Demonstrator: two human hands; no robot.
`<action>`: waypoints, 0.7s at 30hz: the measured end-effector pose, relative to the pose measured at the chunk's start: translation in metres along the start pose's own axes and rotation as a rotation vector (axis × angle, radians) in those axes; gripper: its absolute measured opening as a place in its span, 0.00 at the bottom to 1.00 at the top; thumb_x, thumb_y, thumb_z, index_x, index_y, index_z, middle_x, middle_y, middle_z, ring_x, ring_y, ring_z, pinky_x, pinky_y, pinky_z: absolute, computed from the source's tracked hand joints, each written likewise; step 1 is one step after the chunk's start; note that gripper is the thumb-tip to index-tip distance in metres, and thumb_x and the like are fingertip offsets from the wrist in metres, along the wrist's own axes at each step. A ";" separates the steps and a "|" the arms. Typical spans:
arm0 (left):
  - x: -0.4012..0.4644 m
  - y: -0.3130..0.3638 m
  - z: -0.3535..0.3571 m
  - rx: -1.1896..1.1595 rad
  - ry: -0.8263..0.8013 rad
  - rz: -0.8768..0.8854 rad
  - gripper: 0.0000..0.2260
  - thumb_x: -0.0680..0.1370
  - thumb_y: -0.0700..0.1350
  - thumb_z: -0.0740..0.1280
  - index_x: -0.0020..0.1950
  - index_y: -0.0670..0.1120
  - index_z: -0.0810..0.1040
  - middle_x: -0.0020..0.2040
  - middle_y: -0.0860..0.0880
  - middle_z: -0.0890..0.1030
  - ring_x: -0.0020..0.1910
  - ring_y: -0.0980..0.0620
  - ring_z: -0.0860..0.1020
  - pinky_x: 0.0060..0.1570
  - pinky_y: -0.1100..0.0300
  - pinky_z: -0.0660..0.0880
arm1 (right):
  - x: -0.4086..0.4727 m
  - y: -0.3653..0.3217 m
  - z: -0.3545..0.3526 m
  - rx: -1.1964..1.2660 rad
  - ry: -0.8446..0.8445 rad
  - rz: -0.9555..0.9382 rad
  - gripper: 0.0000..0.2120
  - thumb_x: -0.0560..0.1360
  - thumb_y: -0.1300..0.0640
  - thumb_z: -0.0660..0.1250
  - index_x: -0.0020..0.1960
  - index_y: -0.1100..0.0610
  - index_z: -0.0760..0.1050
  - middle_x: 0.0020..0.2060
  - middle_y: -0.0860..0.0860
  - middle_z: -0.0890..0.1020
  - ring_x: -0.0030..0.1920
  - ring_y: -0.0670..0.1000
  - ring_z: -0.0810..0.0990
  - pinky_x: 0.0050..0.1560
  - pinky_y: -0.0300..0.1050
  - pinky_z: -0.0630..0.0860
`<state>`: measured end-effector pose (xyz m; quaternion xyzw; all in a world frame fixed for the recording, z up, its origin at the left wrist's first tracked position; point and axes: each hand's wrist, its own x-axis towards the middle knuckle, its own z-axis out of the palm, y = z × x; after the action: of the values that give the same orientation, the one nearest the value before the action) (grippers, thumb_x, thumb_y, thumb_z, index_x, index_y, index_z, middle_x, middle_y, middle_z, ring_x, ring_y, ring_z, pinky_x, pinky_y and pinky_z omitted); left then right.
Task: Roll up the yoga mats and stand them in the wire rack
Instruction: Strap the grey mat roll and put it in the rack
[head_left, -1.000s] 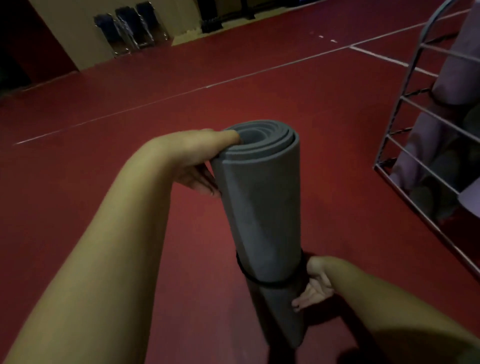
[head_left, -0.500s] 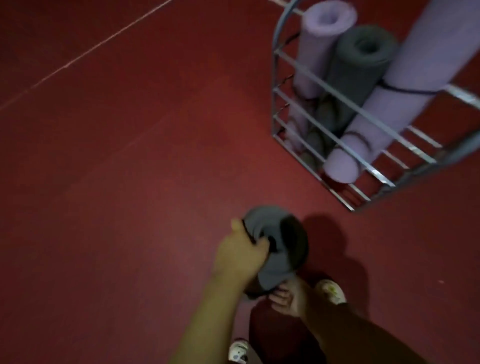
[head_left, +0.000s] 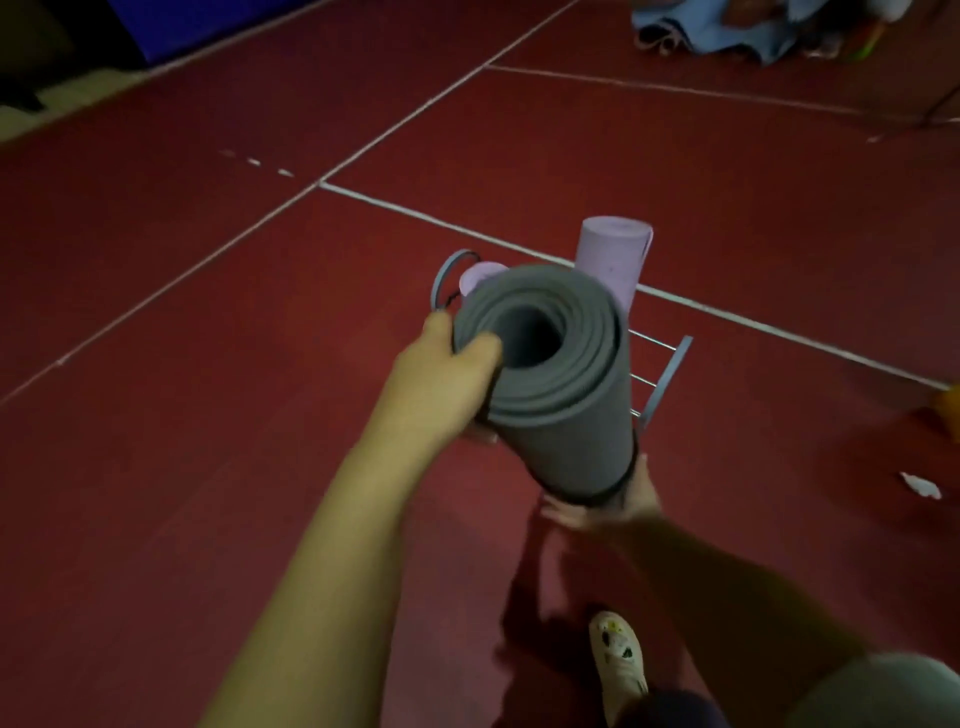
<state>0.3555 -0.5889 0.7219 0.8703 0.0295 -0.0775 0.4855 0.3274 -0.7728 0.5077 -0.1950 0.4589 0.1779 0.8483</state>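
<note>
Grey rolled mat (head_left: 566, 415) gripped between left hand (head_left: 441, 379) and right hand (head_left: 618, 499).

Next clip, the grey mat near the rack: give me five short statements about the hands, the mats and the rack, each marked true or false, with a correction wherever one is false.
1. The left hand grips the top end of the grey mat. True.
2. The right hand hangs free. False: it holds the mat's lower end, near the black strap.
3. The grey mat lies unrolled on the floor. False: it is rolled and held up.
4. Lilac mats stand in the wire rack. True.
5. The floor is blue. False: red with white lines.
</note>
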 end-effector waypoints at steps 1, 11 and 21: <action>-0.001 0.017 -0.006 -0.025 0.007 0.048 0.14 0.65 0.55 0.62 0.45 0.48 0.72 0.46 0.46 0.79 0.45 0.41 0.80 0.45 0.43 0.79 | -0.006 -0.008 0.010 0.030 -0.022 0.005 0.33 0.70 0.29 0.57 0.67 0.47 0.72 0.62 0.59 0.76 0.52 0.67 0.77 0.50 0.67 0.72; 0.044 0.138 -0.009 -0.122 -0.006 0.301 0.08 0.72 0.46 0.64 0.46 0.43 0.69 0.45 0.43 0.77 0.29 0.42 0.81 0.25 0.46 0.79 | -0.019 -0.107 0.104 -0.050 -0.010 -0.235 0.25 0.68 0.37 0.64 0.58 0.50 0.79 0.57 0.61 0.80 0.52 0.69 0.78 0.46 0.68 0.75; 0.166 0.174 0.043 -0.177 -0.011 0.211 0.06 0.73 0.45 0.65 0.42 0.45 0.68 0.42 0.45 0.75 0.33 0.42 0.79 0.21 0.57 0.75 | 0.022 -0.211 0.129 -0.055 0.034 -0.175 0.32 0.72 0.33 0.55 0.65 0.56 0.74 0.57 0.63 0.77 0.52 0.69 0.76 0.44 0.66 0.74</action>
<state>0.5364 -0.7216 0.8187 0.8219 -0.0583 -0.0277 0.5659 0.5316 -0.8876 0.5893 -0.2605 0.4495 0.1121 0.8471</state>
